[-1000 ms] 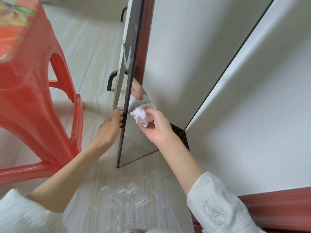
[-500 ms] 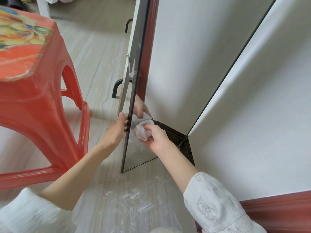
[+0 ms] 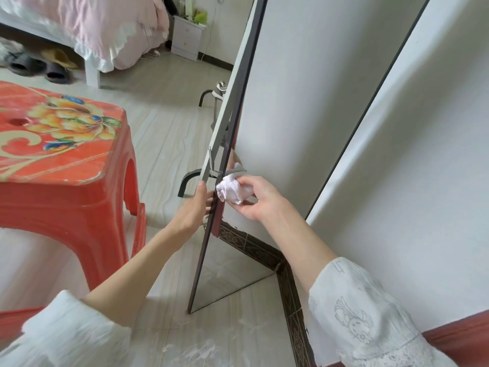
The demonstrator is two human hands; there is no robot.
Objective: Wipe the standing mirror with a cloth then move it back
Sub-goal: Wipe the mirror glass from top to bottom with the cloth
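Standing mirror (image 3: 264,107) standing on floor, centre of scene, angled out from white wall (image 3: 410,154) on right. Left hand (image 3: 191,207) gripping mirror's near-left edge, fingers wrapping onto frame, steadying. Right hand (image 3: 260,198) clutching bunched white cloth (image 3: 231,192), pressing it on glass beside that edge, low on mirror. Red stool (image 3: 63,160) sitting at left, bed (image 3: 87,25) far left. Judgement: wiping stage ongoing; how much glass is done unclear; moving mirror back not yet done.
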